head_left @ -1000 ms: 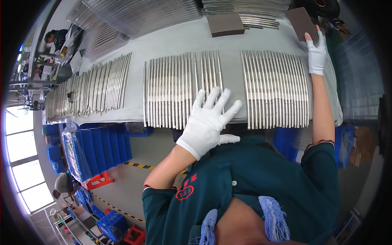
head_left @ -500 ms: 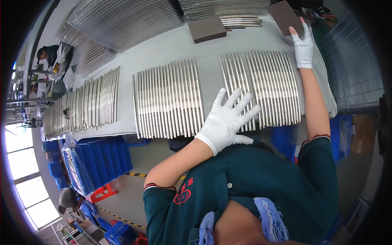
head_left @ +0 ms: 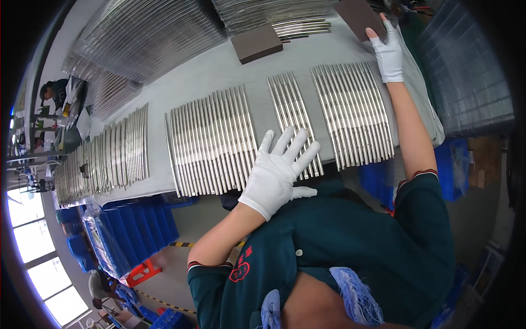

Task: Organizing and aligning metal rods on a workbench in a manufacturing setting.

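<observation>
Middle metal rods (head_left: 290,104) are lying on the surface (head_left: 329,46); over their near portion the gloved left hand (head_left: 278,176) is holding fingers spread, contact unclear. Rightward beyond them, the right hand (head_left: 388,57) is gripping a brown block (head_left: 356,19). A backward drag could be tipping rods off.

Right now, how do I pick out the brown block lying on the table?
On the pale-covered table, look past the rows of metal rods toward the stacks of clear plastic. The brown block lies just left of a small pile of rods. Another brown slab is in the right hand; this one lies untouched.
</observation>
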Motion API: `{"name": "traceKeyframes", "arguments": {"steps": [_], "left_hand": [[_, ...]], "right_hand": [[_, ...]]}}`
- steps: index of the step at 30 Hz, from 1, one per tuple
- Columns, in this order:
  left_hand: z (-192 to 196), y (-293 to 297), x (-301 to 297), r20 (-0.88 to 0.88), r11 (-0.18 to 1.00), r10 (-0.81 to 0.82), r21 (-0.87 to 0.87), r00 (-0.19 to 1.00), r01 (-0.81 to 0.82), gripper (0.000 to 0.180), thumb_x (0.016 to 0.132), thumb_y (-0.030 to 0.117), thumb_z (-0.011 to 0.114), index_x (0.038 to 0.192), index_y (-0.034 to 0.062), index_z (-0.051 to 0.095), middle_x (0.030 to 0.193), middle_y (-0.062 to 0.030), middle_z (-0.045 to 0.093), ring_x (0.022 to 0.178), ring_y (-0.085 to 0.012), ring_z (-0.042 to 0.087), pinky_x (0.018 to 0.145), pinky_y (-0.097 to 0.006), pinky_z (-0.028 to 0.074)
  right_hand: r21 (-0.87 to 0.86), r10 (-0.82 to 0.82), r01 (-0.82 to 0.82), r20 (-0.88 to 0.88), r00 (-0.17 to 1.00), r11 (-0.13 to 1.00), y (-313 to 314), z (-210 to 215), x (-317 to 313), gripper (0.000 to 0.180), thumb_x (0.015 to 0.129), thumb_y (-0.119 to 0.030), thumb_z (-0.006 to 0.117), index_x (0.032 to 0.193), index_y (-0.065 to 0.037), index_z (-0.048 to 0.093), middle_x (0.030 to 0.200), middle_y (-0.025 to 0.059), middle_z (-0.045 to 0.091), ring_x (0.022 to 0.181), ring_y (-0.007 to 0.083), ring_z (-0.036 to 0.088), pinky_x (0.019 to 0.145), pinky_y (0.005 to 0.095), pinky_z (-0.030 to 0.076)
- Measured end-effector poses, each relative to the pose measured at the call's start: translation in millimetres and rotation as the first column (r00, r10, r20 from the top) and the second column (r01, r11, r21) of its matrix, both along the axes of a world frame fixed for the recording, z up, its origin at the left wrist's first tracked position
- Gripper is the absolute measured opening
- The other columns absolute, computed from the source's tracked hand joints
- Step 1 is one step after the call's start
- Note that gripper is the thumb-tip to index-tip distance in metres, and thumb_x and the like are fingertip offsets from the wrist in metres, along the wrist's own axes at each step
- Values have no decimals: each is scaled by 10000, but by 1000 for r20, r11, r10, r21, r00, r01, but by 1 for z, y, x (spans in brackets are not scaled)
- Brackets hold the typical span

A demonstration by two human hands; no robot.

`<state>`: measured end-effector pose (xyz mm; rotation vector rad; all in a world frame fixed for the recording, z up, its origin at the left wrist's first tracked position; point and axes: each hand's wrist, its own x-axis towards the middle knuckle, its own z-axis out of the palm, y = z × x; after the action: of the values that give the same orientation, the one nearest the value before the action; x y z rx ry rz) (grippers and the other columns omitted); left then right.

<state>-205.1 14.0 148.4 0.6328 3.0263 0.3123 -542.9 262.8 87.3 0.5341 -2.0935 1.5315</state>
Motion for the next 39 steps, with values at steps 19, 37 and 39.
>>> {"name": "traceKeyframes", "arguments": {"steps": [19, 37, 39], "left_hand": [[28, 4, -4, 55, 994, 30, -104, 998, -24, 958, 719, 642, 709, 1486, 148, 419, 1495, -183, 410, 1412, -350, 367, 1159, -586, 228], [6, 43, -42, 75, 973, -220, -55, 973, 225, 965, 714, 710, 669, 1489, 197, 408, 1523, -154, 401, 1428, -387, 340, 1162, -604, 202], [12, 31, -32, 106, 978, -178, -91, 978, 188, 953, 725, 698, 668, 1489, 192, 408, 1525, -153, 399, 1419, -380, 355, 1160, -607, 203]], "right_hand": [[-59, -101, 106, 80, 992, 993, -2, 7, 1, 637, 896, -252, 747, 1435, -30, 488, 1296, 117, 594, 1134, 181, 574, 966, 292, 467], [-251, 23, -7, 64, 998, 968, -7, 6, 0, 612, 923, -181, 710, 1445, -2, 445, 1320, 148, 566, 1183, 220, 562, 1003, 328, 459], [-219, 1, 14, 70, 998, 976, -6, 7, -1, 606, 923, -182, 710, 1440, -3, 450, 1312, 147, 570, 1172, 221, 570, 993, 329, 466]]}}
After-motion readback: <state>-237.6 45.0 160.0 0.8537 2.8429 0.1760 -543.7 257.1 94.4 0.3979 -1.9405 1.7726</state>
